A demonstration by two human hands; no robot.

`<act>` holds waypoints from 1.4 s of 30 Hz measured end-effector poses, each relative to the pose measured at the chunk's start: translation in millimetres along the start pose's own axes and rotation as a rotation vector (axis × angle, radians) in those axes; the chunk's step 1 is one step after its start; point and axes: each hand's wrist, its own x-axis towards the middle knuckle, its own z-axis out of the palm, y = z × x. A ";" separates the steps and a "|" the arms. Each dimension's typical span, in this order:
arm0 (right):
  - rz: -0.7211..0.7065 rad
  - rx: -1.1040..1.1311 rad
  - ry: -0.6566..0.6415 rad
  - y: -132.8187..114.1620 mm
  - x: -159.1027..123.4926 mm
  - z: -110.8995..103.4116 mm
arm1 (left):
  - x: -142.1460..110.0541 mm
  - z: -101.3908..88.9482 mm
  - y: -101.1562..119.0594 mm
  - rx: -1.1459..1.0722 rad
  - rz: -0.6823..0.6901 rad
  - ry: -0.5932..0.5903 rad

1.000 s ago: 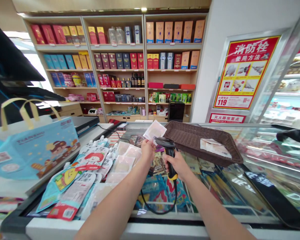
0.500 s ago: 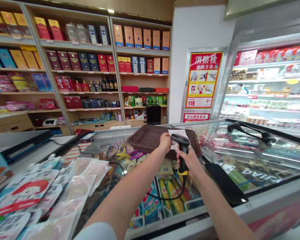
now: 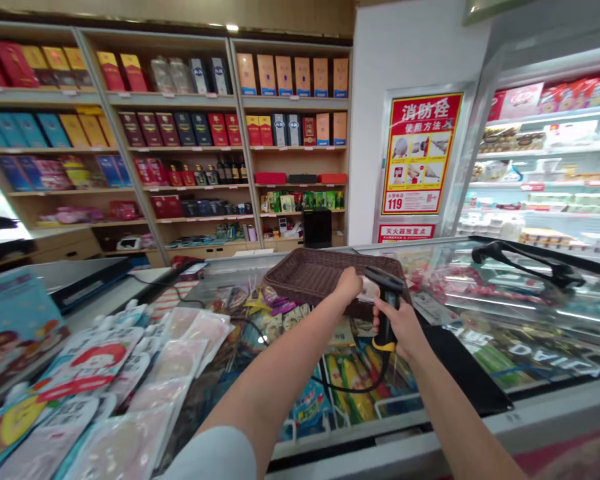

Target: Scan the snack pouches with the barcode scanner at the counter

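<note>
In the head view, a black barcode scanner [image 3: 386, 280] with a yellow-tipped handle is held upright by my right hand [image 3: 399, 323], fingers wrapped round its grip. My left hand [image 3: 349, 285] is closed beside the scanner's head, on a thin white tissue [image 3: 369, 291]. The tissue lies between the hand and the scanner and is partly hidden; whether it is paper or cloth I cannot tell. From the handle a black cable [image 3: 350, 389] curves down and left. Behind both hands sits a brown woven basket [image 3: 300, 275] on the freezer's glass top.
A glass-topped freezer [image 3: 480, 287] holds packaged goods. At left lie spouted pouches [image 3: 87, 363] and clear flat packets [image 3: 173, 363]. A flat black panel [image 3: 463, 370] is right of my right hand. Shelves of boxes [image 3: 175, 127] stand behind; a lit refrigerator [image 3: 555, 167] is at right.
The view has swung left, so the surroundings sit farther right. The white tissue shows less now, bunched between my left hand and the scanner. Both hands keep their holds.
</note>
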 end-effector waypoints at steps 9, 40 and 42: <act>0.073 0.036 -0.192 13.4 -18.8 62.6 | -60.9 -170.8 -9.4 0.502 -0.006 0.070; 0.150 -0.042 -0.443 72.2 -47.9 182.1 | -127.1 -372.8 -19.8 1.297 -0.144 -0.160; 0.152 -0.048 -0.451 74.8 -46.9 180.3 | -116.7 -373.6 -17.1 1.010 -0.112 0.084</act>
